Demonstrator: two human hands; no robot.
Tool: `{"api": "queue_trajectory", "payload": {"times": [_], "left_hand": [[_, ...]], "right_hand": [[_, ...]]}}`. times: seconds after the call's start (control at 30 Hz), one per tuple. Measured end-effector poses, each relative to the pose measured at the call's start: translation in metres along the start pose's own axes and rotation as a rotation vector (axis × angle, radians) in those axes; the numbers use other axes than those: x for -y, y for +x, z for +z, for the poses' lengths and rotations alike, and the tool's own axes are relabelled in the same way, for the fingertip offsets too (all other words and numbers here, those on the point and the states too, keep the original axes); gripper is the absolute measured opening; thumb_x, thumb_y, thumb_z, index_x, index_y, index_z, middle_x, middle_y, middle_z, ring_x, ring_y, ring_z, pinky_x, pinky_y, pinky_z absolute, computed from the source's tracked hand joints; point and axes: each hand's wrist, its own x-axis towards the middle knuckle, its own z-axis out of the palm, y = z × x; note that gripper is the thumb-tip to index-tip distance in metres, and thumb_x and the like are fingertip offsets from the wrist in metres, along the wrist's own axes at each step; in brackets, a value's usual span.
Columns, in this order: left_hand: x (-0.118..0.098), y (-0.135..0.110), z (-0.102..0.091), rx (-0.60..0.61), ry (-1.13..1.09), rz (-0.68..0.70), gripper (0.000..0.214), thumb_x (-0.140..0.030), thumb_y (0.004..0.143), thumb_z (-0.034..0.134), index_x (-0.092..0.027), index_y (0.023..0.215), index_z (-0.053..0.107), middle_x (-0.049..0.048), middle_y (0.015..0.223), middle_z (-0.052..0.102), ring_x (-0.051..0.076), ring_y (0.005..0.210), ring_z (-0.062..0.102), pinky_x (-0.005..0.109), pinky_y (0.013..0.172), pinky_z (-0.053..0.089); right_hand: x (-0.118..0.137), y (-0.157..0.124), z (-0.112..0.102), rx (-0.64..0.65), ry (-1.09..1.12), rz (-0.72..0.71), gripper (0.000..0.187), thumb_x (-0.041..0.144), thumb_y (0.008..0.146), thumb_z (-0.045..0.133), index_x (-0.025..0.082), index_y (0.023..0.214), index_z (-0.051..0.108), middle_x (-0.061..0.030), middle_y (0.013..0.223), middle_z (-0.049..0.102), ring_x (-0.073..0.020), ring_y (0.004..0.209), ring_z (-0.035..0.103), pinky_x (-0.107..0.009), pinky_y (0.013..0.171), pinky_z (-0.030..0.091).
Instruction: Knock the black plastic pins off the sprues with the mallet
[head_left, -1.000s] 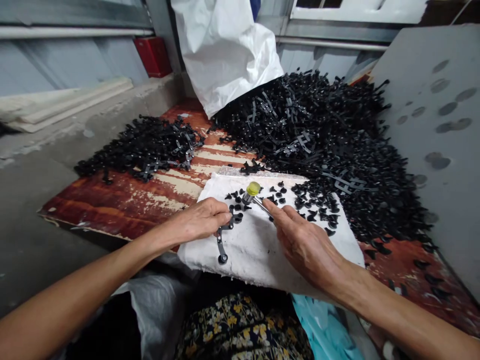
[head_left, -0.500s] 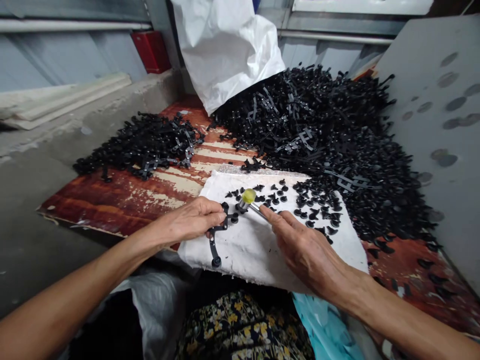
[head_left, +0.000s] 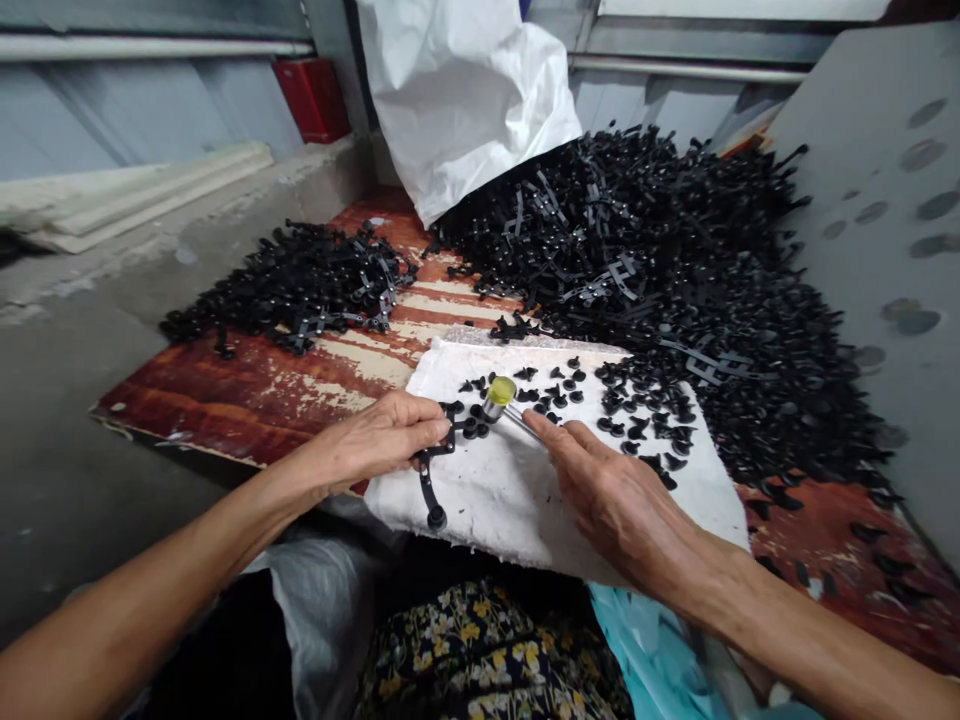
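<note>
My left hand pinches a black linkage of flat jointed bars with round knobs at its ends, held at the left side of a white cloth. One arm of the linkage hangs toward the cloth's front edge. My right hand is closed round the metal handle of a small hammer with a yellow face. The hammer head is just right of the linkage, over small black round-based pieces; whether it touches them I cannot tell. More loose black pieces lie scattered on the cloth's right half.
A big heap of black parts fills the back right of the worn red board. A smaller pile of linkages lies at the left. Behind hangs a white sack. A spotted grey panel stands at the right.
The whole view has shifted slightly right. Both hands keep their grips, and the hammer head stays close beside the linkage, with little movement relative to the cloth.
</note>
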Motion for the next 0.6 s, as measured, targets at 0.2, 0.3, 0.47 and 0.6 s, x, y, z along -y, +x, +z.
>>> {"api": "queue_trajectory", "payload": {"times": [0.2,0.3,0.47,0.6], "left_hand": [[0.001,0.004,0.005,0.054,-0.033,0.045,0.035,-0.049,0.077,0.053,-0.020,0.064,0.040,-0.0073,0.058,0.030,0.006,0.049,0.027,0.018,0.044,0.025],[0.003,0.007,0.008,0.129,0.008,0.134,0.036,-0.049,0.079,0.051,-0.020,0.062,0.038,-0.0071,0.057,0.029,0.007,0.050,0.027,0.019,0.045,0.024],[0.002,0.011,0.011,0.201,0.112,0.207,0.037,-0.049,0.081,0.049,-0.020,0.060,0.038,-0.0068,0.057,0.029,0.008,0.052,0.027,0.021,0.047,0.022],[0.000,0.012,0.010,0.200,0.128,0.196,0.035,-0.046,0.083,0.046,-0.020,0.061,0.038,-0.0070,0.057,0.029,0.008,0.052,0.026,0.021,0.047,0.022]], "right_hand": [[0.004,-0.010,-0.019,-0.075,0.139,0.019,0.049,0.008,0.089,0.038,0.015,0.137,0.050,-0.0143,0.104,0.072,-0.0228,0.087,0.072,-0.036,0.074,0.061],[0.009,-0.023,-0.024,-0.106,0.237,0.092,0.042,0.014,0.093,0.040,0.017,0.133,0.054,-0.0156,0.119,0.070,-0.0227,0.096,0.073,-0.039,0.085,0.059],[0.011,-0.039,-0.018,-0.104,0.303,0.157,0.041,0.016,0.094,0.042,0.015,0.133,0.055,-0.0178,0.122,0.069,-0.0258,0.106,0.070,-0.043,0.091,0.057],[0.007,-0.042,-0.012,-0.109,0.315,0.170,0.041,0.017,0.093,0.044,0.012,0.132,0.057,-0.0187,0.127,0.066,-0.0263,0.115,0.065,-0.042,0.095,0.054]]}}
